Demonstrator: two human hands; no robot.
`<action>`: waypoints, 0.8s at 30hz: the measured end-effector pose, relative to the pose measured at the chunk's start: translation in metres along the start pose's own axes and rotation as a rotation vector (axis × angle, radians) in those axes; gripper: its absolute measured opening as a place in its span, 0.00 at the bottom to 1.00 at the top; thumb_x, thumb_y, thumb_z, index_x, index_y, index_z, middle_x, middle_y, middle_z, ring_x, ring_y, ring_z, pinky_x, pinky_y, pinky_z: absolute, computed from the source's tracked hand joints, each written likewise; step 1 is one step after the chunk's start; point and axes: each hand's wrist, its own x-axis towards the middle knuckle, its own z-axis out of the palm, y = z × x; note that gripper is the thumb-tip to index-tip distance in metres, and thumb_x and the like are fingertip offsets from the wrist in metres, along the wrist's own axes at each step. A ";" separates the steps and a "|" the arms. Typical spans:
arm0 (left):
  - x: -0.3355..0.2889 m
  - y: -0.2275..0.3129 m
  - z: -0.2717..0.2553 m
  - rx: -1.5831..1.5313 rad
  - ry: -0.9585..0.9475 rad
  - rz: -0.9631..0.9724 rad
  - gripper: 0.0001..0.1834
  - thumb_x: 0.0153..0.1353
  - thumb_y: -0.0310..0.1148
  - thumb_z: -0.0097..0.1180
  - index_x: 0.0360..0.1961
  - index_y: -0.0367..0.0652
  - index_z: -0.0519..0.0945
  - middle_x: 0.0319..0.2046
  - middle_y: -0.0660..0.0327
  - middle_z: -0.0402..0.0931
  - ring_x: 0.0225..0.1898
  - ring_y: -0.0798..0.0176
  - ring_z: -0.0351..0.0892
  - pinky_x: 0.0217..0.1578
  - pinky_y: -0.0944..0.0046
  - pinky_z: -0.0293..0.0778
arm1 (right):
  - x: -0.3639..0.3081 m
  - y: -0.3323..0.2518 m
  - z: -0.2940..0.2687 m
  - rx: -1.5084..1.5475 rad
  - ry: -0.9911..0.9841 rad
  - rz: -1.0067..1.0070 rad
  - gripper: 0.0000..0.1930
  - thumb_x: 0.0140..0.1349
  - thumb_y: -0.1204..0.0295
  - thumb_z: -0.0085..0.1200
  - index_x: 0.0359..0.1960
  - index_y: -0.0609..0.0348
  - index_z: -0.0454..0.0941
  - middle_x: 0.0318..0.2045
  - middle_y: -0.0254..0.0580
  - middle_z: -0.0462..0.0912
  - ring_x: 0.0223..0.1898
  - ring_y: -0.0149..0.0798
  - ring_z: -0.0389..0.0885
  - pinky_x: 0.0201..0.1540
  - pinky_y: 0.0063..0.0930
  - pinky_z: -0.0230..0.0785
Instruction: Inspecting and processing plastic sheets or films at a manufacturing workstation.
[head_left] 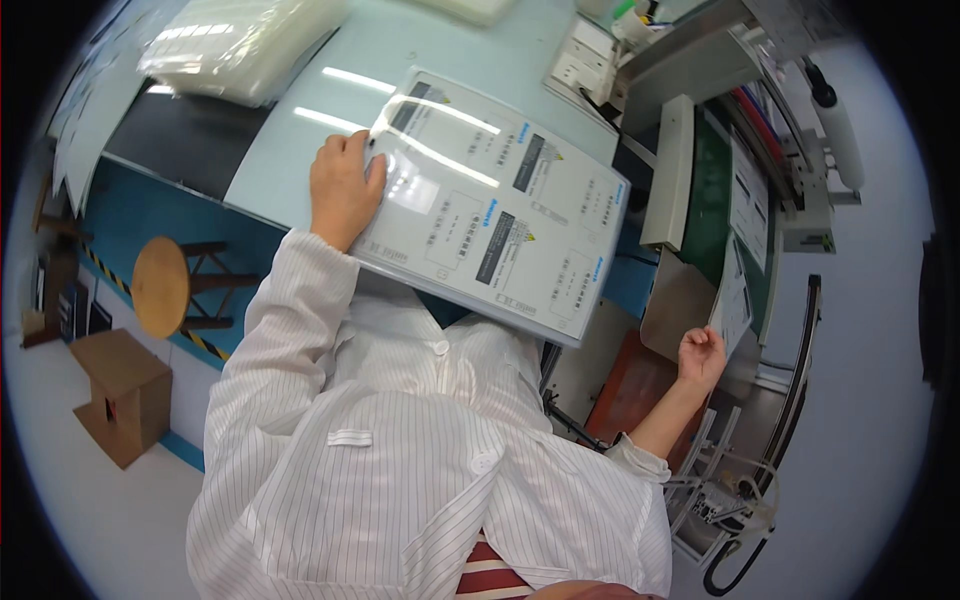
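Note:
A stack of clear-backed printed sheets [440, 215], white with grey, black and blue print, lies on the pale table in front of me and juts over its near edge. My left hand [345, 190] rests at the stack's left edge, thumb and fingers apart. Off to the right, my right hand [702, 358] has its fingers curled at the near corner of a printed sheet [736, 300]. That sheet hangs at the end of a green conveyor belt [708, 190]. The fingertips are partly hidden, but they look pinched on the sheet's edge.
Another printed sheet [748, 205] lies farther up the belt of the machine [690, 70]. A plastic-wrapped stack [240, 45] sits at the table's far left. A wooden stool [162, 288] and a cardboard box [125, 395] stand on the floor at left. A metal frame [720, 500] stands near my right elbow.

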 end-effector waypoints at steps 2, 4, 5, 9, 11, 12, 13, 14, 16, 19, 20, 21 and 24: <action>-0.001 0.001 0.000 0.007 0.001 -0.016 0.18 0.56 0.34 0.56 0.46 0.37 0.75 0.38 0.50 0.72 0.40 0.49 0.72 0.42 0.53 0.68 | -0.015 0.021 0.043 -0.023 -0.121 0.092 0.03 0.54 0.86 0.47 0.26 0.67 0.69 0.26 0.44 0.73 0.24 0.33 0.67 0.26 0.24 0.62; -0.001 0.000 0.000 0.008 0.004 -0.020 0.17 0.56 0.34 0.56 0.45 0.37 0.75 0.38 0.50 0.72 0.40 0.49 0.72 0.43 0.53 0.68 | -0.036 0.045 0.086 -0.097 -0.301 0.142 0.02 0.56 0.86 0.46 0.29 0.69 0.69 0.27 0.45 0.72 0.24 0.33 0.66 0.26 0.24 0.62; -0.002 -0.002 0.001 -0.010 -0.009 -0.023 0.17 0.55 0.34 0.56 0.45 0.37 0.76 0.39 0.50 0.72 0.41 0.50 0.71 0.43 0.54 0.68 | -0.046 0.056 0.100 -0.114 -0.377 0.156 0.05 0.56 0.85 0.47 0.35 0.72 0.71 0.26 0.44 0.72 0.26 0.33 0.65 0.27 0.23 0.61; -0.005 0.002 -0.010 -0.121 0.037 -0.020 0.16 0.59 0.34 0.54 0.46 0.37 0.76 0.41 0.50 0.72 0.42 0.51 0.71 0.45 0.56 0.68 | -0.116 0.078 0.142 -0.413 -0.814 0.032 0.20 0.53 0.83 0.51 0.50 0.68 0.66 0.27 0.41 0.72 0.27 0.32 0.66 0.25 0.21 0.59; 0.000 0.008 -0.019 -0.203 0.072 -0.003 0.16 0.62 0.36 0.51 0.46 0.36 0.76 0.42 0.51 0.72 0.41 0.52 0.72 0.44 0.56 0.69 | -0.140 0.083 0.146 -0.485 -0.927 0.057 0.21 0.52 0.82 0.52 0.50 0.68 0.66 0.27 0.41 0.72 0.26 0.32 0.67 0.23 0.22 0.59; 0.005 0.013 -0.025 -0.724 -0.179 -0.331 0.21 0.65 0.42 0.46 0.46 0.34 0.75 0.45 0.50 0.72 0.43 0.51 0.73 0.46 0.56 0.71 | -0.147 0.083 0.145 -0.558 -1.036 0.076 0.22 0.51 0.81 0.53 0.50 0.69 0.66 0.27 0.41 0.73 0.26 0.33 0.67 0.22 0.23 0.59; 0.008 0.015 -0.029 -1.238 -0.437 -0.667 0.26 0.69 0.48 0.41 0.47 0.32 0.74 0.48 0.49 0.72 0.46 0.50 0.74 0.47 0.56 0.73 | -0.144 0.083 0.137 -0.593 -1.009 0.139 0.25 0.49 0.80 0.56 0.51 0.70 0.66 0.28 0.44 0.74 0.23 0.34 0.69 0.18 0.24 0.58; 0.010 0.014 -0.034 -1.235 -0.435 -0.674 0.26 0.69 0.48 0.41 0.47 0.32 0.74 0.48 0.49 0.72 0.46 0.50 0.74 0.47 0.56 0.73 | -0.139 0.085 0.129 -0.616 -0.979 0.184 0.25 0.48 0.80 0.56 0.51 0.71 0.66 0.29 0.46 0.76 0.21 0.34 0.70 0.18 0.25 0.59; 0.018 0.008 -0.035 -2.008 -0.746 -0.871 0.38 0.68 0.58 0.30 0.51 0.28 0.71 0.49 0.48 0.74 0.50 0.51 0.75 0.52 0.56 0.74 | -0.128 0.093 0.115 -0.655 -0.926 0.347 0.25 0.47 0.79 0.57 0.50 0.71 0.67 0.31 0.47 0.78 0.21 0.35 0.72 0.17 0.25 0.61; 0.018 -0.033 -0.021 -2.286 -0.797 -0.692 0.41 0.67 0.60 0.30 0.56 0.27 0.67 0.44 0.47 0.77 0.49 0.57 0.78 0.54 0.59 0.74 | -0.111 0.105 0.091 -0.717 -0.790 0.447 0.25 0.48 0.78 0.56 0.51 0.71 0.67 0.34 0.46 0.79 0.21 0.30 0.72 0.19 0.21 0.62; 0.021 -0.034 -0.023 -2.376 -0.819 -0.657 0.41 0.67 0.60 0.30 0.57 0.27 0.66 0.42 0.48 0.78 0.46 0.59 0.79 0.52 0.62 0.75 | -0.106 0.109 0.084 -0.742 -0.726 0.502 0.25 0.48 0.78 0.55 0.51 0.71 0.67 0.35 0.45 0.79 0.21 0.28 0.71 0.20 0.19 0.62; 0.023 -0.034 -0.029 -2.258 -0.862 -0.739 0.33 0.68 0.52 0.40 0.56 0.27 0.68 0.41 0.50 0.78 0.44 0.60 0.80 0.48 0.67 0.77 | -0.104 0.112 0.078 -0.783 -0.678 0.512 0.26 0.50 0.78 0.53 0.53 0.71 0.67 0.34 0.40 0.79 0.20 0.23 0.70 0.21 0.15 0.62; 0.019 -0.031 -0.032 -1.345 -0.628 -0.761 0.25 0.66 0.38 0.50 0.54 0.27 0.69 0.39 0.54 0.79 0.41 0.64 0.80 0.44 0.70 0.77 | -0.105 0.119 0.064 -0.935 -0.595 0.422 0.26 0.51 0.79 0.51 0.55 0.71 0.65 0.32 0.38 0.79 0.20 0.21 0.68 0.21 0.14 0.62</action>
